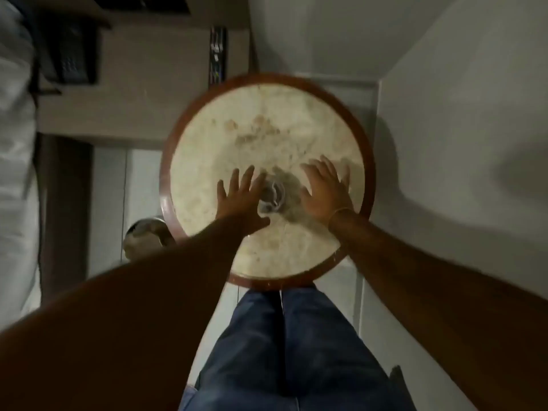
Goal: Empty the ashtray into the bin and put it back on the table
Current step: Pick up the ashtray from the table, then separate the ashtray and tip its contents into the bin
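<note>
A small glass ashtray stands on the round table, which has a cream top and a reddish-brown rim. The ashtray is blurred and its contents cannot be made out. My left hand hovers just left of it with fingers spread, its thumb side close to the glass. My right hand is just to the right, fingers apart, with a thin bangle on the wrist. Neither hand grips the ashtray. A round metallic bin stands on the floor left of the table, partly hidden by my left forearm.
My legs in blue jeans stand at the table's near edge. A white wall runs along the right. A remote control lies beyond the table. A dark telephone sits on a surface at the upper left beside white bedding.
</note>
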Available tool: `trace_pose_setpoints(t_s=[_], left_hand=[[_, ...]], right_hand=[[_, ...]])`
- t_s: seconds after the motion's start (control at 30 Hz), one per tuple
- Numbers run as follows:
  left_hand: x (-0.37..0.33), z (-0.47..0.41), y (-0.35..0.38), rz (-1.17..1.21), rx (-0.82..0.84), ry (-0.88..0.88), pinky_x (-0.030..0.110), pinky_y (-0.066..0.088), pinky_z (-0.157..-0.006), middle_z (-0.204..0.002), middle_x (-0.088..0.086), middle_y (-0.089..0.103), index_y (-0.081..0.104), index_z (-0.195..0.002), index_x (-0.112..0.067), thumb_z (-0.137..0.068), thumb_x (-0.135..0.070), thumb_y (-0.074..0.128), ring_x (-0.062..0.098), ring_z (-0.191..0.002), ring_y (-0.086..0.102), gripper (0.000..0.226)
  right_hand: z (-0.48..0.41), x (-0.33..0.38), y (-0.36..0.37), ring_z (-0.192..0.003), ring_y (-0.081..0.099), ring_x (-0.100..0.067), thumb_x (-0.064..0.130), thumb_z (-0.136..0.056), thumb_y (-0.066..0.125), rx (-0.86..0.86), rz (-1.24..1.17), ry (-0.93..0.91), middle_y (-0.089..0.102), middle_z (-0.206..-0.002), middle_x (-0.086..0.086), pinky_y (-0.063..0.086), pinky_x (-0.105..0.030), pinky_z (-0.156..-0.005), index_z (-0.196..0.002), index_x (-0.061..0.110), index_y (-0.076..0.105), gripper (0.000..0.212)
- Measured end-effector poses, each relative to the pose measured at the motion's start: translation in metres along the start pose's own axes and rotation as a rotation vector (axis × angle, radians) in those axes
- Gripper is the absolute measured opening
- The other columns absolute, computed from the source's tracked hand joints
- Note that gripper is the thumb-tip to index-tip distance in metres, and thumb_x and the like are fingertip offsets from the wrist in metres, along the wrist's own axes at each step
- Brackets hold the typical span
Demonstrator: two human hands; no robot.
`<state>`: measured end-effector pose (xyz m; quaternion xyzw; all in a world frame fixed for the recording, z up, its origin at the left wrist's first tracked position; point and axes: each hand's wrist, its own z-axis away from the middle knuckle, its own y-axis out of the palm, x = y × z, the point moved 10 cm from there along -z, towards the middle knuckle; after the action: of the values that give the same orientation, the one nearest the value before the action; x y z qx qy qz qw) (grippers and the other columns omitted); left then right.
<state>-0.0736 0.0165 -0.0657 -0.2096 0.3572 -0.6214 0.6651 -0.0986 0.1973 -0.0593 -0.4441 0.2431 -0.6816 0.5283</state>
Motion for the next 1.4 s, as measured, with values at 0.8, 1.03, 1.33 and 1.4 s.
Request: trace_pose_setpoints(t_s=[0.8, 1.03, 1.33, 1.4], left_hand=[[-0.023, 0.019, 0.020, 0.440, -0.287, 0.036, 0.054, 0.052, -0.106, -0.165, 0.017, 0.035, 0.035, -0.164, -0.021, -0.080, -0.051, 0.076, 0.042, -0.147, 0.036, 0.098], [0.021, 0.097, 0.022, 0.590, -0.330, -0.060, 0.052, 0.044, -0.120, -0.172, 0.013, 0.028, 0.027, -0.167, -0.026, -0.086, -0.044, 0.082, 0.036, -0.157, 0.030, 0.100], [0.118, 0.192, 0.096, 1.051, -0.559, -0.434, 0.020, 0.044, -0.111, -0.163, -0.022, 0.033, 0.024, -0.159, -0.055, -0.077, -0.058, 0.082, 0.003, -0.148, 0.040, 0.101], [0.128, 0.206, 0.126, 1.098, -0.565, -0.505, 0.025, 0.046, -0.114, -0.161, -0.023, 0.035, 0.027, -0.159, -0.053, -0.079, -0.062, 0.080, 0.006, -0.148, 0.041, 0.097]], right_hand=[[0.017, 0.022, 0.136, -0.128, 0.074, -0.021, 0.066, -0.113, 0.040, 0.542, -1.591, 0.572, 0.079, -0.138, -0.007, 0.052, -0.042, -0.118, -0.135, 0.024, 0.076, 0.060], [0.036, 0.075, 0.166, -0.118, 0.080, -0.026, 0.075, -0.093, 0.073, 0.900, -1.499, 0.563, 0.082, -0.130, -0.009, 0.066, -0.043, -0.095, -0.134, 0.020, 0.080, 0.069], [0.019, 0.169, 0.198, -0.103, 0.079, -0.027, 0.076, -0.102, 0.044, 0.905, -1.114, 0.459, 0.083, -0.117, -0.013, 0.067, -0.039, -0.085, -0.129, 0.012, 0.082, 0.078], [0.014, 0.202, 0.199, -0.081, 0.082, -0.022, 0.073, -0.104, 0.044, 0.824, -1.038, 0.385, 0.086, -0.093, -0.007, 0.067, -0.031, -0.064, -0.100, 0.025, 0.091, 0.067]])
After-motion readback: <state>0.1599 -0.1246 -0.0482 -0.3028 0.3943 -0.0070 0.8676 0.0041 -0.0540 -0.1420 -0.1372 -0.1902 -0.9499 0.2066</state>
